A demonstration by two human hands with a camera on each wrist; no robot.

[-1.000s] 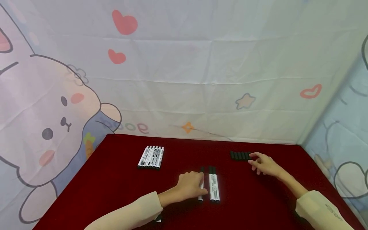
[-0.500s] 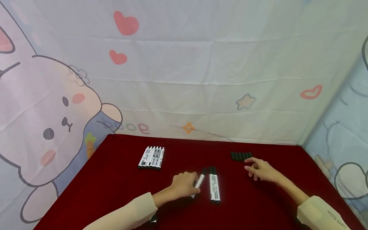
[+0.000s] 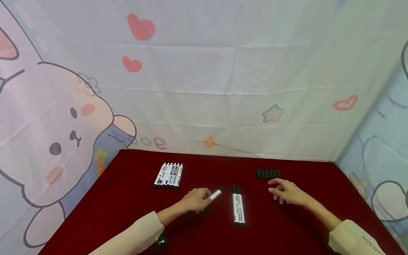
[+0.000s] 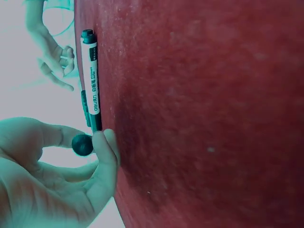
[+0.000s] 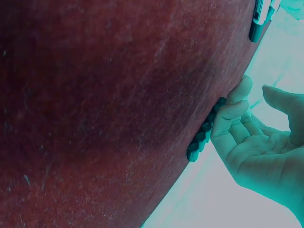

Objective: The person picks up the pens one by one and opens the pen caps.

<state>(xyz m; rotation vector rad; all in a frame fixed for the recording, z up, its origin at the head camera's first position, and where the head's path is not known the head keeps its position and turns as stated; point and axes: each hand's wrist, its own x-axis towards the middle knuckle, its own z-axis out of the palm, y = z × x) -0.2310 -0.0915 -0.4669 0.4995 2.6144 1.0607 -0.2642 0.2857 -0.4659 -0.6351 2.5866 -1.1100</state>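
Note:
In the head view, my left hand (image 3: 196, 199) pinches a white marker (image 3: 215, 194) between thumb and fingers, its black cap pointing toward the upper right. The left wrist view shows the round black end (image 4: 82, 145) of this marker between the fingertips. Two capped white markers (image 3: 237, 209) lie side by side on the red cloth, right of the held one. My right hand (image 3: 289, 192) hovers with loosely bent fingers and holds nothing. Just beyond its fingertips lies a row of black marker caps (image 3: 268, 173), seen also as black caps (image 5: 206, 129) in the right wrist view.
A row of several uncapped white markers (image 3: 169, 175) lies at the back left of the red cloth (image 3: 105, 212). A small black-and-white item (image 3: 161, 241) shows partly beside the left sleeve. A printed curtain (image 3: 204, 78) hangs behind the table.
My left hand has moved left with the marker, lifting it away from the other two and tilting it from near upright in view to slanting. The right hand has drawn slightly left and nearer, away from the caps.

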